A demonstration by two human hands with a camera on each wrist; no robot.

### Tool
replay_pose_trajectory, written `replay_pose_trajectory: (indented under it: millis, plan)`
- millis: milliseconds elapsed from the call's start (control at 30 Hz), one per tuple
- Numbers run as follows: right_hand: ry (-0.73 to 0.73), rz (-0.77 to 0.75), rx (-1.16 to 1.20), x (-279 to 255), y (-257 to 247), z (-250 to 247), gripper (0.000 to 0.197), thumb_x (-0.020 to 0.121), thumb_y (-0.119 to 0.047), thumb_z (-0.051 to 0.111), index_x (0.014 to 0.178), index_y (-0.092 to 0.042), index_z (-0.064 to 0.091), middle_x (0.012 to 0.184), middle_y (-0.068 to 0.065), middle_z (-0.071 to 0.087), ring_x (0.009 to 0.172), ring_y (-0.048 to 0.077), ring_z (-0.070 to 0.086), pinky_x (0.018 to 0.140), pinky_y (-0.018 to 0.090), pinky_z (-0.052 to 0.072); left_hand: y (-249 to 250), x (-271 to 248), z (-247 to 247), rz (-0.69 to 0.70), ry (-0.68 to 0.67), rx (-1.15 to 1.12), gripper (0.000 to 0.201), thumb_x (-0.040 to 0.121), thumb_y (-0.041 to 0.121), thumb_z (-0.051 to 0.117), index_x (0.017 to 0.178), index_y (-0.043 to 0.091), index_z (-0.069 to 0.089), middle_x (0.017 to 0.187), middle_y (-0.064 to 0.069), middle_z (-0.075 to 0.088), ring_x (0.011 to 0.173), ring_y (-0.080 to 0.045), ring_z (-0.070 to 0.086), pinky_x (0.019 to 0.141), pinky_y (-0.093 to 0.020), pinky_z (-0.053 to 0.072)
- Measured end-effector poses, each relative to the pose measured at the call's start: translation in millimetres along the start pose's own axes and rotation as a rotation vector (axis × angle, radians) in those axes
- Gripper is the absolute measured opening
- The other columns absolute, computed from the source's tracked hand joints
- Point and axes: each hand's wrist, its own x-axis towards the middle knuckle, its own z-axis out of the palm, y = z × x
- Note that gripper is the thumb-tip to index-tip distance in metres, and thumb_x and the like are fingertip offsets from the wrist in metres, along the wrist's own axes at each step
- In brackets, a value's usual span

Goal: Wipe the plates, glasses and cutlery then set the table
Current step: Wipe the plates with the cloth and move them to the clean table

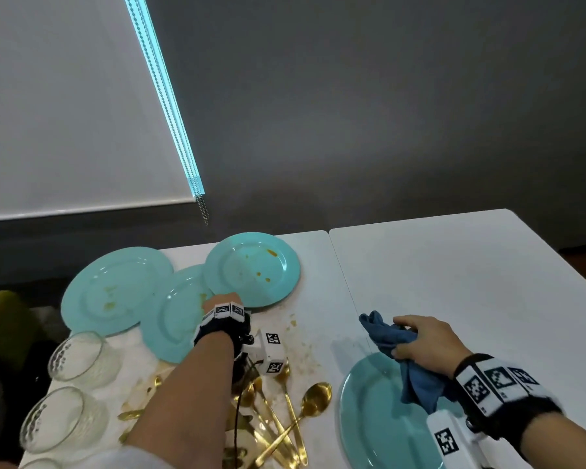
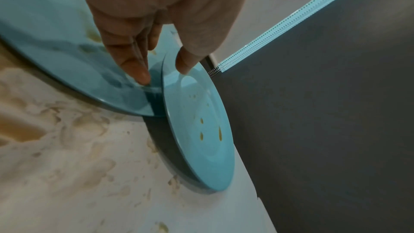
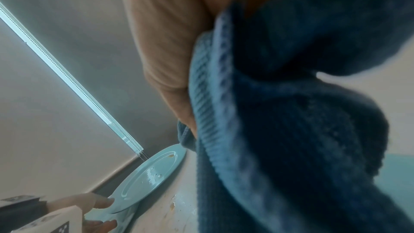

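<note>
Three turquoise plates overlap at the back left of the white table [image 1: 454, 265]. The rightmost one, a stained plate [image 1: 251, 269] [image 2: 201, 130] [image 3: 152, 173], rests partly on the middle plate [image 1: 173, 319] [image 2: 67, 56]. My left hand [image 1: 222, 299] [image 2: 163, 72] pinches the stained plate's near rim, thumb on top, fingers [image 2: 139, 75] at its edge. My right hand [image 1: 427, 343] [image 3: 168, 50] grips a bunched blue cloth [image 1: 386, 333] [image 3: 280, 112] just above a fourth turquoise plate [image 1: 369, 418] at the front right.
Clear glasses [image 1: 78, 357] lie at the front left edge. Several gold spoons and other cutlery [image 1: 285, 418] are heaped between my arms. Brown spill marks [image 1: 295, 333] [image 2: 78, 148] cover the table's left half. A dark wall runs behind the table.
</note>
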Motion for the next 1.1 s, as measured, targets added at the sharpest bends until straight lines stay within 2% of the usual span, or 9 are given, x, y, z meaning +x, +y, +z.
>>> replay_pose_trajectory:
  millis: [200,467,567,633,733,867,933,1033,1100]
  plan:
    - [0.023,0.034,-0.029,-7,-8,-2,0.044,0.074,-0.012,0.072,0.115,0.001,0.062,0.116,0.014,0.064,0.109,0.027,0.059,0.088,0.03,0.047,-12,14,7,0.024,-0.015,-0.142,0.073,0.075,0.041,0.068,0.14,0.028,0.039,0.15,-0.004,0.036,0.134,-0.029,0.04,0.111,-0.042,0.034]
    - [0.06,0.018,0.007,-19,-3,-7,0.043,0.074,-0.013,0.074,0.113,0.001,0.063,0.112,0.013,0.066,0.107,0.027,0.059,0.09,0.032,0.046,-7,17,5,-0.027,0.035,-0.314,0.044,0.089,0.028,0.058,0.131,0.015,0.051,0.139,-0.01,0.049,0.125,-0.031,0.048,0.105,-0.035,0.038]
    - [0.086,-0.015,0.049,-23,2,-7,0.031,0.072,-0.013,0.074,0.097,0.003,0.065,0.091,0.013,0.066,0.092,0.029,0.06,0.085,0.037,0.048,-2,15,-5,-0.181,0.09,-0.572,0.031,0.095,0.019,0.049,0.121,0.005,0.058,0.126,-0.015,0.059,0.117,-0.033,0.055,0.096,-0.034,0.044]
    - [0.135,-0.049,0.134,-25,5,-7,0.024,0.073,-0.01,0.074,0.094,-0.001,0.066,0.087,0.009,0.065,0.086,0.024,0.058,0.079,0.034,0.048,3,17,-11,-0.321,0.167,-0.95,0.029,0.093,0.017,0.045,0.111,-0.002,0.059,0.115,-0.021,0.062,0.106,-0.037,0.059,0.088,-0.037,0.049]
    - [0.199,-0.116,0.306,-26,8,-9,0.027,0.076,-0.009,0.073,0.102,-0.01,0.068,0.092,0.005,0.069,0.086,0.021,0.062,0.078,0.03,0.048,11,7,-21,-0.404,0.303,-1.443,0.012,0.076,0.017,0.047,0.074,0.006,0.051,0.082,-0.019,0.057,0.077,-0.03,0.055,0.07,-0.04,0.049]
    - [0.247,-0.218,0.492,-28,3,-19,0.028,0.082,-0.002,0.066,0.106,-0.018,0.068,0.09,0.001,0.069,0.086,0.02,0.063,0.072,0.021,0.049,27,-33,-37,-0.345,0.371,-1.707,0.01,0.09,0.015,0.042,0.098,0.009,0.044,0.09,-0.016,0.054,0.072,-0.024,0.051,0.07,-0.04,0.047]
    - [0.267,-0.268,0.477,-27,-3,-26,0.027,0.086,-0.003,0.061,0.108,-0.019,0.066,0.091,0.001,0.067,0.088,0.021,0.061,0.071,0.022,0.046,38,-51,-40,-0.319,0.345,-1.727,0.029,0.095,0.023,0.04,0.116,0.004,0.046,0.114,-0.026,0.055,0.091,-0.033,0.057,0.086,-0.047,0.05]
    - [0.32,-0.371,0.284,-22,-13,-31,0.023,0.088,-0.007,0.057,0.109,-0.014,0.065,0.095,0.008,0.067,0.092,0.027,0.059,0.079,0.03,0.045,63,-93,-46,-0.262,0.317,-1.794,0.053,0.097,0.044,0.032,0.129,0.003,0.045,0.128,-0.022,0.051,0.119,-0.037,0.051,0.102,-0.049,0.042]
    - [0.391,-0.466,0.057,-18,-17,-28,0.024,0.088,-0.012,0.056,0.111,-0.012,0.064,0.096,0.013,0.066,0.093,0.032,0.057,0.079,0.034,0.044,81,-123,-47,-0.231,0.288,-1.839,0.051,0.1,0.046,0.028,0.128,0.01,0.049,0.117,-0.01,0.055,0.112,-0.026,0.054,0.094,-0.037,0.044]
